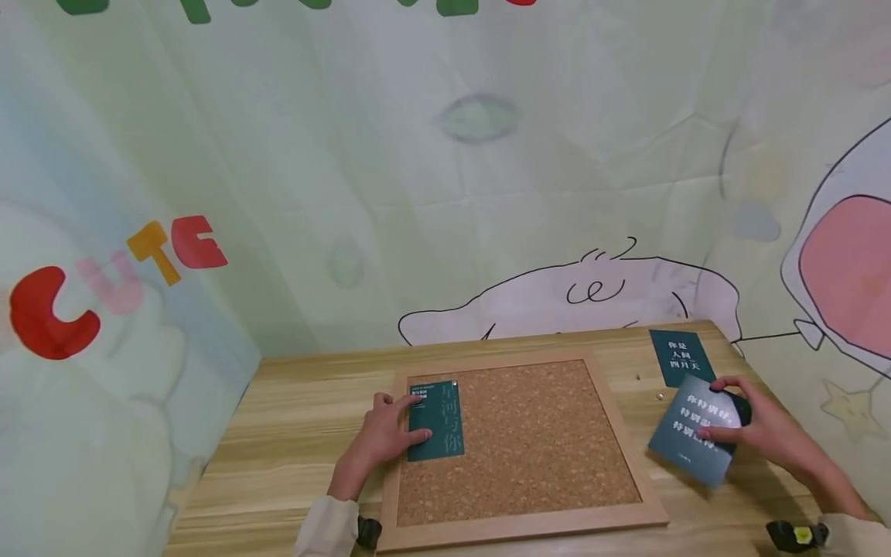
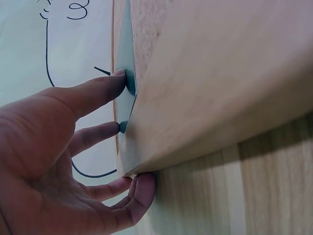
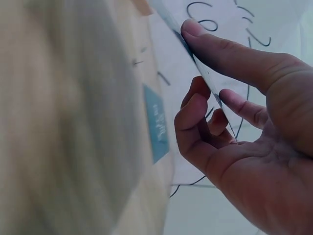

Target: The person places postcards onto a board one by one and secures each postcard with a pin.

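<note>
A dark green card (image 1: 437, 429) with pale writing lies at the left of a wood-framed cork board (image 1: 543, 441), a small shiny pin (image 1: 455, 383) at its top right corner. My left hand (image 1: 383, 433) presses this card with thumb and index finger; in the left wrist view other fingers (image 2: 142, 196) touch the frame's outer edge. To the right of the board, my right hand (image 1: 773, 433) grips a grey-green card (image 1: 685, 441) with white characters, tilted above the table. The thumb (image 3: 220, 54) lies on one face, with fingers behind it.
Another green card (image 1: 685, 379) lies flat at the table's back right corner. Two small pins, one pale pin (image 1: 660, 397) and one dark pin (image 1: 636, 377), lie between it and the board. A printed curtain (image 1: 445, 232) hangs behind the wooden table (image 1: 299, 402).
</note>
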`<move>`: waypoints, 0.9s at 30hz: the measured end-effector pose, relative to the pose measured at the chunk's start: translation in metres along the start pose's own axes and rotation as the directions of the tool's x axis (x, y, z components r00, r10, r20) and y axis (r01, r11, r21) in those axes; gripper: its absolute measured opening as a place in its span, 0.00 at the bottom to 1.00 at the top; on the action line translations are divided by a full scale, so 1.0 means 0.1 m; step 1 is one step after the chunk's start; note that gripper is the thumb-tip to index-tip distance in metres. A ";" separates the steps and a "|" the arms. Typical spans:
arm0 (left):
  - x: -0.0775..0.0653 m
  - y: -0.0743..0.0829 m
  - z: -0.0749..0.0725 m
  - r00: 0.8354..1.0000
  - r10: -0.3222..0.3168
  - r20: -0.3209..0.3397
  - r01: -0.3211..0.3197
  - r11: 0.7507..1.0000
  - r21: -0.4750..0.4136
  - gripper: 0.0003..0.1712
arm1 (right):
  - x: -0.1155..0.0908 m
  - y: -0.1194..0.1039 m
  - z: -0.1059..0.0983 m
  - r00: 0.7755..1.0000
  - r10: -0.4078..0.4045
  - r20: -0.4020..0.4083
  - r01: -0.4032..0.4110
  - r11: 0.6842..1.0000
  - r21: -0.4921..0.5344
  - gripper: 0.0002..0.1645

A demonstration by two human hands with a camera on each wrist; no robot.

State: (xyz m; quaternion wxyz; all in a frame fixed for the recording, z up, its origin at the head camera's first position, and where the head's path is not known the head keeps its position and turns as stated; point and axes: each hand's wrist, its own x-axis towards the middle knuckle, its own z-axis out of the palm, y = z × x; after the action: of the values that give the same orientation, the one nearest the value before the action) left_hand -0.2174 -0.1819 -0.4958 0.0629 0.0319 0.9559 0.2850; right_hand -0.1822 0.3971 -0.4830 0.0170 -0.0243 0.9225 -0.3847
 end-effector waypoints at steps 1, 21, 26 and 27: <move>0.00 0.00 0.00 1.000 0.000 0.001 0.000 1.000 0.001 0.39 | 0.02 -0.03 -0.01 1.000 -0.013 -0.006 0.013 1.000 0.002 0.53; 0.00 0.00 -0.01 1.000 0.006 0.000 -0.006 1.000 0.011 0.39 | 0.59 -0.91 0.14 0.943 -0.292 0.159 0.264 0.948 0.176 0.49; 0.00 0.02 0.00 1.000 -0.001 -0.002 0.001 1.000 0.003 0.39 | 0.71 -1.11 0.22 0.932 -0.293 0.214 0.262 0.951 0.162 0.49; 0.00 0.02 0.00 1.000 -0.006 -0.001 0.006 1.000 0.000 0.39 | 0.73 -1.14 0.25 0.928 -0.298 0.223 0.267 0.951 0.157 0.48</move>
State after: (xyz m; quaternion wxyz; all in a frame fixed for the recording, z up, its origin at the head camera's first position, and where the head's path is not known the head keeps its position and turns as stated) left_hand -0.2169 -0.1802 -0.4945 0.0632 0.0286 0.9561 0.2845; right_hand -0.2504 0.2951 -0.4204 0.0759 -0.2029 0.8746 -0.4338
